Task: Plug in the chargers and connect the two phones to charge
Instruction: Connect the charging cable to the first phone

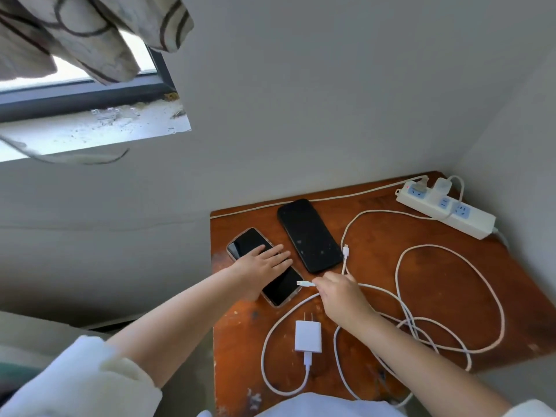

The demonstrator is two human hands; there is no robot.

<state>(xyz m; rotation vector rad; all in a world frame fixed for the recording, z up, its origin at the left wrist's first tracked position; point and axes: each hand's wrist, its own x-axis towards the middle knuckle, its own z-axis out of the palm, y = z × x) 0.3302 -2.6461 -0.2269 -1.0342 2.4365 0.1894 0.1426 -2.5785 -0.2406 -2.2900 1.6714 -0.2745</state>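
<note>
Two dark phones lie on a brown wooden table (376,296). My left hand (264,263) rests flat on the smaller phone (279,288) at the left. The larger phone (310,234) lies beside it, untouched. My right hand (340,291) pinches a white cable connector (305,283) whose tip points at the smaller phone's lower edge. A second cable end (346,251) lies loose near the larger phone. A white charger brick (308,336) lies unplugged on the table with its prongs up. Another white charger (442,185) sits in the white power strip (445,209).
Long white cables loop (451,299) over the right half of the table. The table stands in a corner between grey walls. A window (90,85) with a patterned curtain (90,34) is at upper left. A grey plug (419,185) is also in the strip.
</note>
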